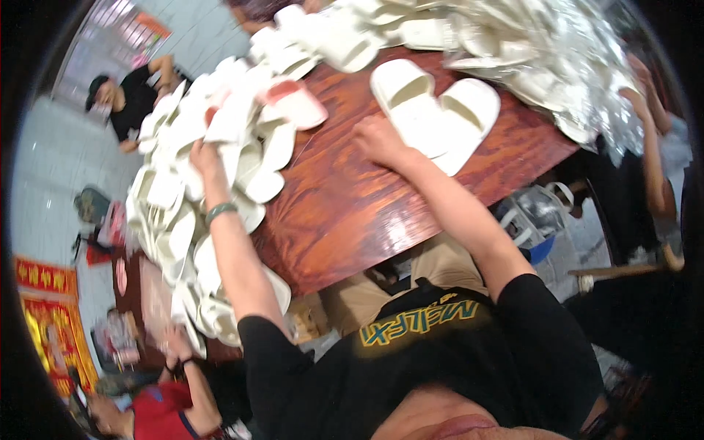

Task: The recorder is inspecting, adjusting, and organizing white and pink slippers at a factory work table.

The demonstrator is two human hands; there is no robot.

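My left hand (206, 159) reaches into a heap of white slippers (167, 189) along the table's left side. Its fingers are closed at the edge of one white slipper (233, 126), partly lost among the others. On the wooden table my right hand (379, 142) rests with curled fingers; what they hold, if anything, is hidden. Just right of it lies a pair of white slippers, one slipper (402, 92) pointing away and the other slipper (469, 117) overlapping it at an angle. A pink slipper (297, 104) sticks out of the heap toward the middle.
The reddish-brown table (345, 213) has more white slippers (345, 44) along its far edge. Clear plastic bags with slippers (546, 66) cover the far right corner. Co-workers sit around, including a person in black (132, 99) and one in red (165, 407).
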